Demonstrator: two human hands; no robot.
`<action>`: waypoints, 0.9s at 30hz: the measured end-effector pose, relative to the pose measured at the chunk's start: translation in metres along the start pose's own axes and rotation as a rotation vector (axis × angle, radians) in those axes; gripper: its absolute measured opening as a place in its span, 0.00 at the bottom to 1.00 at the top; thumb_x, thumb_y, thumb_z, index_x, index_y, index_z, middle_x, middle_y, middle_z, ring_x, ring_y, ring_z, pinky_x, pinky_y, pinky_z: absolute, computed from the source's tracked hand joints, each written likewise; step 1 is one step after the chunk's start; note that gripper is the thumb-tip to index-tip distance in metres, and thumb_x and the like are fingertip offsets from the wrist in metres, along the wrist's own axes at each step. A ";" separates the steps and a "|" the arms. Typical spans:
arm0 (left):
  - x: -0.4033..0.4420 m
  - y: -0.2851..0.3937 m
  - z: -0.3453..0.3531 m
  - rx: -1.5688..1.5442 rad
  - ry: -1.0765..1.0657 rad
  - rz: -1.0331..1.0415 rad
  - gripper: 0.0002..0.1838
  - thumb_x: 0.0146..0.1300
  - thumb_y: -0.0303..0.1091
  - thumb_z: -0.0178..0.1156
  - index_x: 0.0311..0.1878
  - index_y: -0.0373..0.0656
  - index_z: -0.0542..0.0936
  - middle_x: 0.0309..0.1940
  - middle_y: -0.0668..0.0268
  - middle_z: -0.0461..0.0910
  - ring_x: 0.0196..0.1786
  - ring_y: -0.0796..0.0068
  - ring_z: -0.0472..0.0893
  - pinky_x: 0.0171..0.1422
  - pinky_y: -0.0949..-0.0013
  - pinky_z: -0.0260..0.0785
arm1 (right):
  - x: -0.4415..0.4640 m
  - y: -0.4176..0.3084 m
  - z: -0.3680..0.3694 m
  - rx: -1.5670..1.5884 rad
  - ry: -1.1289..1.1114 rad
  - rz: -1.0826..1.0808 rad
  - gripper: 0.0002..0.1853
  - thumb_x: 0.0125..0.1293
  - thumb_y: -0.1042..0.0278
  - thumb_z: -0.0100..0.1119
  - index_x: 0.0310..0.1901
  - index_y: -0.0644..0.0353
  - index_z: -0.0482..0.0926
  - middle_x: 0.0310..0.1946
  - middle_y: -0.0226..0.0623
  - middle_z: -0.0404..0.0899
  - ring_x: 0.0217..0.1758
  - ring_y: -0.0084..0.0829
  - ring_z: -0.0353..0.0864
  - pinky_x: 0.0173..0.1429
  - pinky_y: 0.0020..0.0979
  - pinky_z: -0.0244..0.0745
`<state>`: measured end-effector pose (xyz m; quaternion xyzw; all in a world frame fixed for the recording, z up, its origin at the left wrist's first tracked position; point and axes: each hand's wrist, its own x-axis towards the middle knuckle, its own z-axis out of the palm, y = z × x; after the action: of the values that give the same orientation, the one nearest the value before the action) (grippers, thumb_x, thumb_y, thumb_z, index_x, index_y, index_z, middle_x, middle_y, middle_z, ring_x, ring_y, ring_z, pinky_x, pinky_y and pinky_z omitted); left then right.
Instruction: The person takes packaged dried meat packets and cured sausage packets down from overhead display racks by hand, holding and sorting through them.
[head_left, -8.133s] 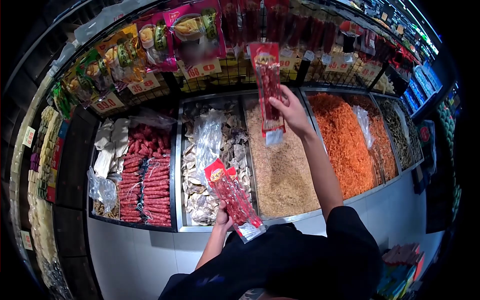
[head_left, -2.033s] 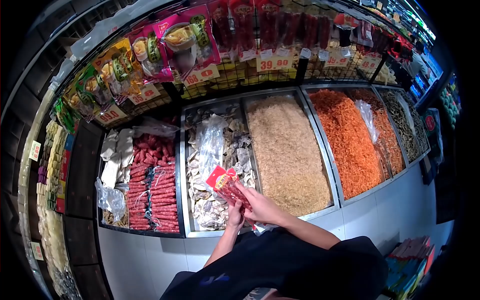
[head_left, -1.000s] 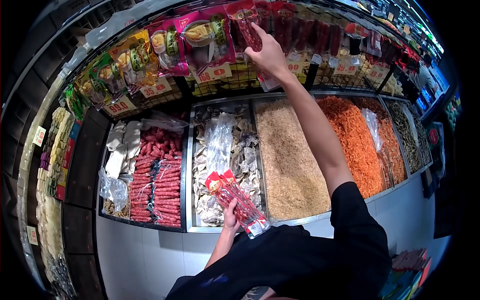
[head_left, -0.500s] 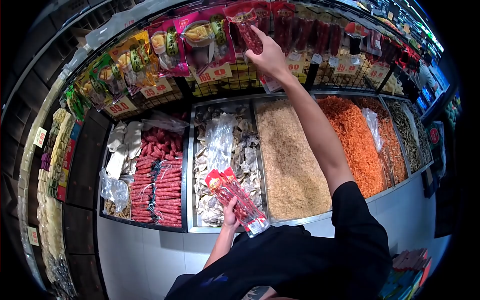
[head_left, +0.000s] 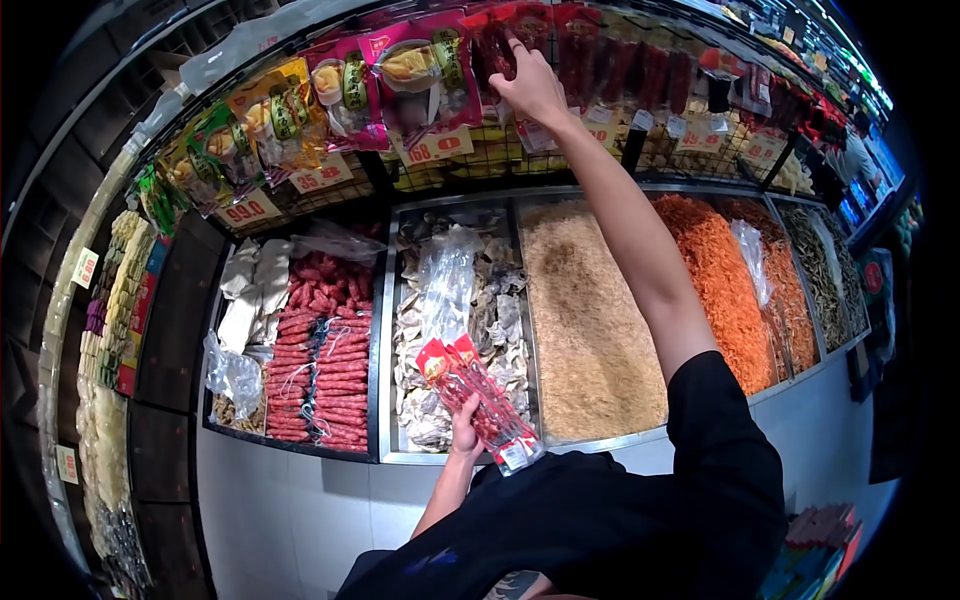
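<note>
My left hand [head_left: 465,428] is closed around two red-topped clear packs of sausages [head_left: 487,408], held low over the front edge of the counter. At the rack above, my right hand [head_left: 533,88] has its fingers and thumb on a hanging sausage pack [head_left: 494,52], its index finger stretched up across the front. That pack sits in the row just right of a pink bag [head_left: 418,85]; part of it is behind the hand. More sausage packs [head_left: 578,65] hang directly to the right.
Below my right arm lie bins of beige dried shrimp [head_left: 585,330] and orange dried shrimp [head_left: 705,290]. Loose sausages [head_left: 340,385] and greyish dried pieces [head_left: 505,310] fill bins to the left. Price cards [head_left: 437,146] line the wire rack. A shelf of packets [head_left: 105,340] stands far left.
The pack under my right hand has gone from tilted out in front to farther back among the hanging packs. My left hand keeps its two packs; the view has shifted slightly.
</note>
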<state>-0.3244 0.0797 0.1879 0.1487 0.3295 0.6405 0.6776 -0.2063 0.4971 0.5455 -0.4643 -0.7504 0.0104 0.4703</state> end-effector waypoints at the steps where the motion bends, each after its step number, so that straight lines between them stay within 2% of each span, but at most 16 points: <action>1: -0.001 0.002 0.002 0.006 0.004 0.021 0.28 0.73 0.45 0.49 0.69 0.35 0.64 0.59 0.49 0.76 0.52 0.55 0.82 0.59 0.52 0.75 | 0.002 -0.002 0.001 -0.015 0.013 0.008 0.38 0.60 0.54 0.57 0.71 0.59 0.62 0.53 0.54 0.72 0.53 0.55 0.78 0.54 0.52 0.76; 4: -0.005 0.006 0.013 -0.020 0.059 0.100 0.28 0.73 0.44 0.49 0.69 0.35 0.64 0.59 0.48 0.76 0.53 0.55 0.82 0.59 0.52 0.75 | 0.004 -0.006 0.003 0.000 -0.019 0.041 0.37 0.60 0.53 0.56 0.71 0.59 0.63 0.53 0.54 0.72 0.52 0.55 0.78 0.54 0.52 0.76; 8: -0.003 -0.002 -0.011 -0.069 0.054 0.042 0.29 0.73 0.46 0.49 0.68 0.34 0.65 0.57 0.48 0.77 0.52 0.55 0.82 0.58 0.52 0.76 | -0.003 -0.002 0.007 -0.017 -0.017 0.044 0.37 0.61 0.53 0.56 0.71 0.59 0.63 0.53 0.53 0.72 0.53 0.55 0.78 0.54 0.51 0.76; 13: -0.008 0.003 -0.004 -0.041 0.078 0.035 0.29 0.72 0.46 0.50 0.68 0.34 0.65 0.55 0.49 0.79 0.50 0.55 0.83 0.57 0.52 0.76 | -0.018 0.000 0.001 -0.001 0.019 0.012 0.38 0.61 0.53 0.56 0.72 0.55 0.62 0.52 0.51 0.74 0.52 0.53 0.79 0.55 0.49 0.76; 16: -0.011 0.007 0.003 -0.038 0.041 0.030 0.28 0.72 0.44 0.51 0.67 0.34 0.66 0.56 0.50 0.78 0.52 0.56 0.82 0.58 0.52 0.76 | -0.029 -0.004 -0.010 0.081 0.074 -0.032 0.37 0.57 0.54 0.60 0.69 0.57 0.67 0.48 0.53 0.80 0.51 0.50 0.80 0.57 0.44 0.75; 20: -0.012 0.011 0.014 -0.029 0.027 0.064 0.26 0.72 0.41 0.52 0.67 0.34 0.66 0.59 0.53 0.76 0.59 0.56 0.78 0.61 0.52 0.75 | -0.037 -0.010 -0.022 0.129 0.066 -0.039 0.38 0.56 0.55 0.60 0.70 0.56 0.68 0.48 0.52 0.80 0.52 0.50 0.81 0.56 0.46 0.76; 22: -0.012 0.011 0.015 -0.025 0.026 0.058 0.26 0.72 0.40 0.52 0.66 0.34 0.66 0.59 0.54 0.76 0.62 0.56 0.77 0.61 0.52 0.75 | -0.039 -0.016 -0.030 0.140 0.043 -0.007 0.36 0.55 0.56 0.61 0.68 0.57 0.70 0.48 0.53 0.81 0.52 0.50 0.81 0.56 0.46 0.76; 24: -0.011 0.011 0.016 -0.092 0.005 0.051 0.23 0.72 0.37 0.53 0.65 0.33 0.68 0.58 0.54 0.77 0.58 0.60 0.80 0.58 0.57 0.77 | -0.036 -0.019 -0.037 0.144 0.020 0.016 0.36 0.54 0.57 0.61 0.66 0.58 0.71 0.48 0.56 0.81 0.51 0.51 0.82 0.57 0.44 0.76; 27: -0.011 0.009 0.014 -0.091 0.016 0.037 0.23 0.72 0.37 0.53 0.65 0.33 0.68 0.58 0.55 0.77 0.59 0.58 0.79 0.59 0.56 0.77 | -0.031 -0.014 -0.034 0.120 0.017 0.013 0.35 0.54 0.58 0.61 0.65 0.59 0.73 0.49 0.59 0.81 0.51 0.51 0.83 0.58 0.42 0.76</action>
<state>-0.3224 0.0732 0.2070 0.1186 0.3024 0.6683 0.6692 -0.1870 0.4526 0.5488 -0.4400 -0.7414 0.0545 0.5038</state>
